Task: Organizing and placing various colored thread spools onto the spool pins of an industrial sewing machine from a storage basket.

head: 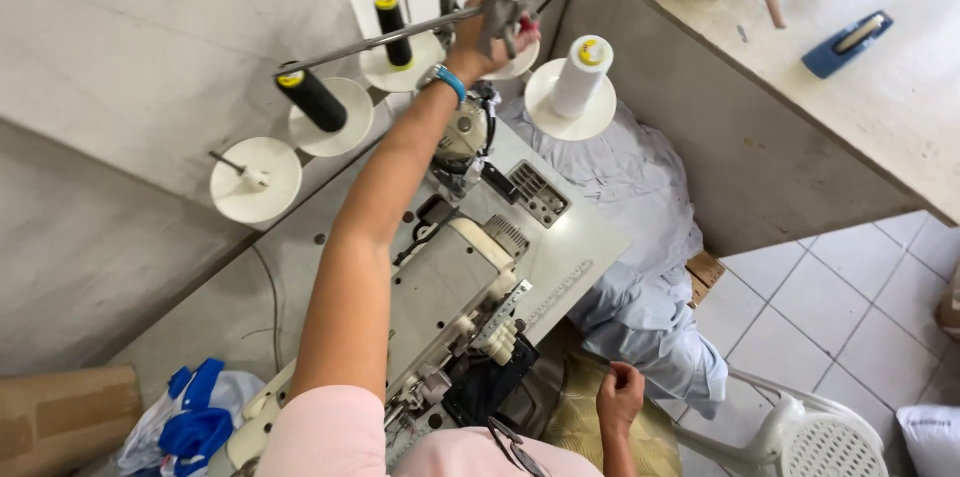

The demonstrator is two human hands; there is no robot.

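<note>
Left hand (487, 35) was raised at full arm's reach to the metal thread-guide bar (400, 29) above the spool stand, fingers curled closed around the bracket at the bar's middle; whether thread lay between the fingers could not be told. A blue wristband (445, 80) sat on that wrist. Right hand (620, 395) hung low past the near right edge of the sewing machine table (570, 267), fingers loosely curled and narrow, resting close above tan cloth (590, 417); contact with it could not be confirmed.

Spool dishes stood along the far edge of the table. One dish held a black cone (313, 100), the next a black spool (392, 27) with a yellow cap, and the right dish a white cone (580, 75). The far-left dish (255, 180) carried only its bare pin. Pale blue fabric (640, 237) lay heaped off the table's right edge. A sewing machine (455, 297) occupied the table's centre.
</note>
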